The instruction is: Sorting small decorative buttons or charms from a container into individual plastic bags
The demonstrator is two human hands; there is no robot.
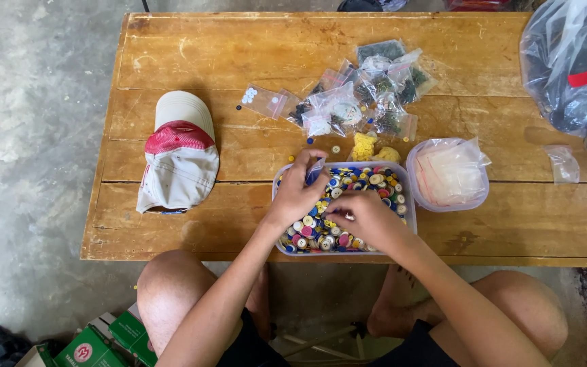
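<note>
A clear plastic tub [410, 204] full of mixed coloured buttons [368, 183] sits at the front of the wooden table [239, 143]. My left hand [298, 190] hovers over the tub's left side and pinches a small clear bag [316, 170] that holds blue buttons. My right hand [365, 216] reaches into the button heap, fingertips pinched together on a button. Both forearms come up from the table's near edge.
A pile of small filled clear bags [365, 98] lies behind the tub, with yellow buttons [365, 145] beside it. A second tub with empty bags [450, 173] stands right. A cap [179, 153] lies left. A large plastic sack [572, 61] occupies the far right corner.
</note>
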